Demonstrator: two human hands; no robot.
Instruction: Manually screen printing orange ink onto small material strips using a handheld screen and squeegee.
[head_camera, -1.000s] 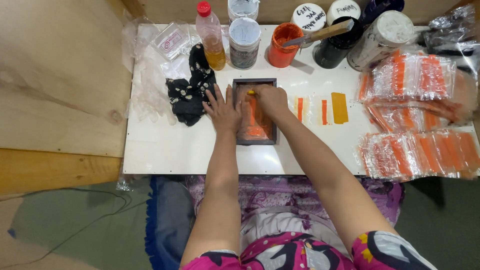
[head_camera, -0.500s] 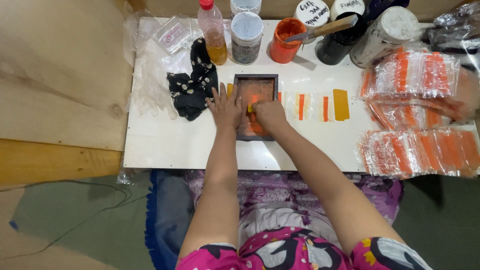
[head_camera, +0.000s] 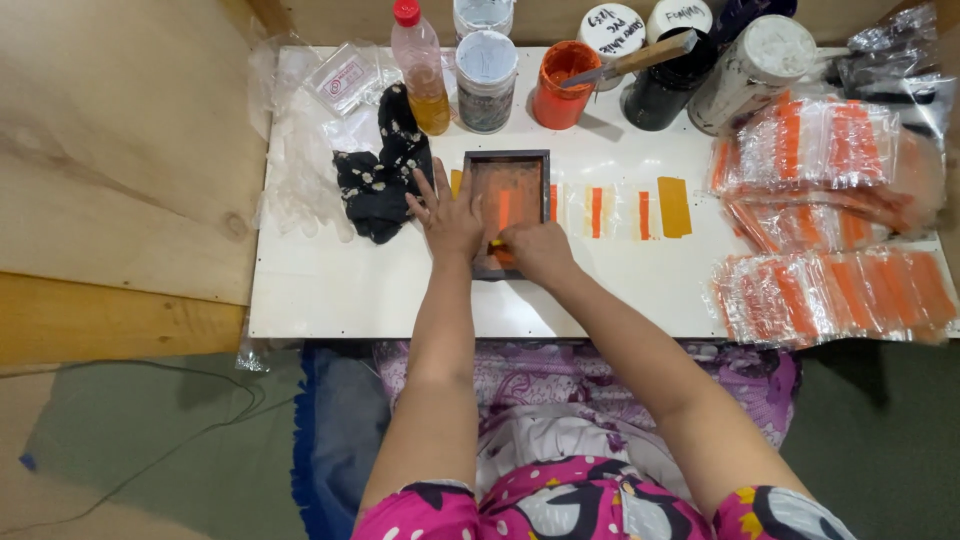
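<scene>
Head view: the right hand (head_camera: 538, 250) has slid from the far end of the dark framed screen (head_camera: 508, 212) to its near edge — fingers curled on a small squeegee, barely visible. The left hand (head_camera: 450, 218), spread flat, pins the screen's left side. Orange-striped strip (head_camera: 612, 211) lies just right of the screen; black cloth (head_camera: 385, 182) left of it, both on the white tabletop (head_camera: 350, 290).

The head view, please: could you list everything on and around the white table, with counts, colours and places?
framed screen: one, dark frame, orange mesh, table centre
printed strips: several, orange, right of frame
cloth: one, black, floral, left of frame
bottle: one, amber liquid, red cap, rear left
open pot: one, orange, rear centre
jars: several, lidded, rear
bagged stacks: several, clear with orange, right
table: one, white
left hand: flat on frame edge
right hand: fisted on the frame's near end
</scene>
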